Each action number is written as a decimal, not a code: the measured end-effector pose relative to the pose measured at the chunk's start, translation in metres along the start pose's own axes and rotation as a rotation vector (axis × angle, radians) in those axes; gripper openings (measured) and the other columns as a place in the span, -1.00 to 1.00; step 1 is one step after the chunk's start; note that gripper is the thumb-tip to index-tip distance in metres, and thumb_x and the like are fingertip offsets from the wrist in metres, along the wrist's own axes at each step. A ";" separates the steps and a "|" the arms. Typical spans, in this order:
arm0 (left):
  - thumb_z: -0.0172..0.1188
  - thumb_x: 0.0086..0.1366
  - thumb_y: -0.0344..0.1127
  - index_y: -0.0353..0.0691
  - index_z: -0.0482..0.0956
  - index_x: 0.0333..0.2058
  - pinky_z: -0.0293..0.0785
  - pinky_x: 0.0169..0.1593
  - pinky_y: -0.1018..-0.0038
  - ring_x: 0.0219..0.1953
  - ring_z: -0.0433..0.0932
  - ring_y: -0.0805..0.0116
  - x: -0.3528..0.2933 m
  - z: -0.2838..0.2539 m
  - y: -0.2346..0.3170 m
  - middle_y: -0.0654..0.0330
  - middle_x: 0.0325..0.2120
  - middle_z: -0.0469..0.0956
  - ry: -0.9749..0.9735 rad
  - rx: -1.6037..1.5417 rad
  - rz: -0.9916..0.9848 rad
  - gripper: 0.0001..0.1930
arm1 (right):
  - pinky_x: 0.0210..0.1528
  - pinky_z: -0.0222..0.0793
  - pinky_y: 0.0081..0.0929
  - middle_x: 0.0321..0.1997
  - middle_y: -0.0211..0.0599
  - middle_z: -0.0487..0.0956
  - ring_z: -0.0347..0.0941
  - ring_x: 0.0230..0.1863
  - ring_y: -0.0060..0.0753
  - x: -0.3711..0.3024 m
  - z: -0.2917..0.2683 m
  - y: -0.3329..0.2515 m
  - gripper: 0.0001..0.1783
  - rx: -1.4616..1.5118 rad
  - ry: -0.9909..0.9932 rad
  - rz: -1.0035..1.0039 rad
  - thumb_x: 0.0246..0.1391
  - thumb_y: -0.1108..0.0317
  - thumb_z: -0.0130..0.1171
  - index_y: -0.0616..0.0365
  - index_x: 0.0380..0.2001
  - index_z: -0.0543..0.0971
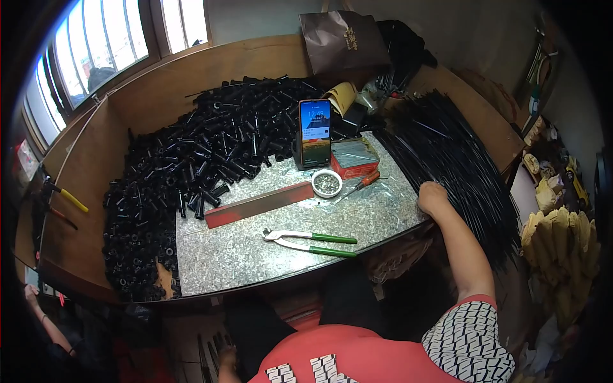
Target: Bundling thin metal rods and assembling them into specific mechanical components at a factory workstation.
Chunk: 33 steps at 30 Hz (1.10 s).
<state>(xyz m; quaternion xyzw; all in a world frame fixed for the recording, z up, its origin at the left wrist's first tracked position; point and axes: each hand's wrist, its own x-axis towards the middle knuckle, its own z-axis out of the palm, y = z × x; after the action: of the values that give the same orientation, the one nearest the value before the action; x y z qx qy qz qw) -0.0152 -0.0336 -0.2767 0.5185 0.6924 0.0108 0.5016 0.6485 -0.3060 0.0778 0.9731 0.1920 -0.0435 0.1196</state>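
My right hand (432, 196) is closed at the right edge of the speckled worktop (223, 262), beside a pile of long thin black rods (447, 143). Whatever its fingers hold is hidden from this view. Low by my lap, my left hand (227, 359) shows only in part, next to several dark sticks (207, 351), and its fingers are unclear. On the worktop lie end-cutting pincers (306, 241) with green handles. Behind them are a long red and grey bar (262, 204), a white bowl (313, 186) of small metal pieces and an orange-handled tool (367, 180).
A lit phone (315, 134) stands beside a red box (354, 170) of thin pale rods. Short black tubular parts (198, 147) are heaped at left and back, inside a wooden rim (166, 73). Another person's arm (51, 329) shows at the lower left.
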 end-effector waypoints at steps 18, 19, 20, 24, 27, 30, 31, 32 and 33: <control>0.03 0.30 -0.19 -0.27 0.57 -0.30 0.40 -0.43 0.31 -0.50 0.49 0.36 0.014 0.009 -0.009 0.17 -0.52 0.53 -0.023 0.072 0.012 -0.74 | 0.06 0.38 -0.14 -0.07 0.16 0.54 0.46 0.00 0.13 -0.009 -0.015 0.048 -0.63 0.389 0.217 0.197 -0.02 0.29 0.12 0.32 -0.18 0.57; 0.03 0.30 -0.20 -0.26 0.58 -0.30 0.40 -0.42 0.30 -0.50 0.49 0.36 0.050 0.005 -0.046 0.18 -0.52 0.53 -0.066 0.008 0.024 -0.74 | 0.05 0.38 -0.14 -0.07 0.16 0.54 0.46 0.01 0.13 -0.007 -0.020 0.047 -0.63 0.460 0.292 0.166 -0.02 0.30 0.13 0.33 -0.17 0.56; 0.02 0.31 -0.20 -0.24 0.58 -0.31 0.40 -0.42 0.29 -0.49 0.49 0.35 0.081 -0.004 -0.081 0.19 -0.52 0.52 -0.097 -0.062 0.044 -0.75 | 0.06 0.37 -0.16 -0.08 0.17 0.55 0.46 0.01 0.13 -0.004 -0.024 0.046 -0.62 0.469 0.297 0.133 0.00 0.29 0.17 0.34 -0.15 0.56; 0.03 0.31 -0.18 -0.22 0.60 -0.26 0.43 -0.38 0.31 -0.46 0.52 0.35 0.134 -0.007 -0.131 0.18 -0.49 0.56 -0.095 0.047 0.176 -0.74 | 0.05 0.36 -0.18 -0.11 0.18 0.55 0.46 -0.01 0.15 0.014 -0.016 0.050 -0.64 0.441 0.310 0.080 0.08 0.27 0.19 0.36 -0.16 0.54; 0.03 0.32 -0.18 -0.23 0.60 -0.22 0.47 -0.27 0.28 -0.34 0.57 0.31 0.125 0.018 -0.099 0.11 -0.41 0.60 -0.185 -0.051 0.122 -0.72 | 0.02 0.36 -0.14 -0.14 0.19 0.55 0.46 -0.03 0.18 0.002 -0.034 0.074 -0.66 0.465 0.324 0.090 0.12 0.27 0.15 0.39 -0.21 0.52; 0.04 0.32 -0.18 -0.26 0.60 -0.20 0.47 -0.17 0.24 -0.20 0.57 0.25 0.147 -0.010 -0.139 0.07 -0.31 0.62 0.117 0.148 0.089 -0.71 | -0.01 0.36 -0.10 -0.16 0.22 0.54 0.46 -0.05 0.21 0.024 -0.036 0.060 -0.66 0.486 0.310 0.027 0.14 0.25 0.12 0.40 -0.23 0.51; 0.04 0.32 -0.18 -0.27 0.61 -0.20 0.46 -0.14 0.21 -0.16 0.55 0.22 0.149 -0.006 -0.137 0.07 -0.29 0.61 0.102 0.148 0.103 -0.70 | -0.01 0.36 -0.10 -0.17 0.23 0.54 0.46 -0.05 0.22 0.022 -0.035 0.065 -0.67 0.450 0.280 0.038 0.15 0.25 0.11 0.40 -0.24 0.51; 0.04 0.32 -0.17 -0.28 0.61 -0.20 0.45 -0.11 0.19 -0.12 0.54 0.19 0.151 -0.003 -0.133 0.06 -0.26 0.61 0.088 0.148 0.118 -0.70 | -0.01 0.37 -0.11 -0.16 0.24 0.54 0.47 -0.06 0.21 0.020 -0.032 0.067 -0.64 0.429 0.289 0.053 0.10 0.23 0.18 0.39 -0.24 0.53; 0.04 0.32 -0.17 -0.28 0.61 -0.20 0.45 -0.11 0.19 -0.12 0.54 0.19 0.152 -0.002 -0.130 0.06 -0.26 0.61 0.083 0.150 0.125 -0.70 | -0.01 0.37 -0.11 -0.16 0.24 0.54 0.47 -0.06 0.21 0.017 -0.032 0.064 -0.64 0.429 0.292 0.061 0.10 0.23 0.18 0.39 -0.24 0.53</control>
<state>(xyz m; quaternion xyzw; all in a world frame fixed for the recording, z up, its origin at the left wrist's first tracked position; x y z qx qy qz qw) -0.1025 0.0183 -0.4491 0.5958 0.6778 0.0114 0.4307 0.6902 -0.3488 0.1200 0.9775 0.1643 0.0613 -0.1169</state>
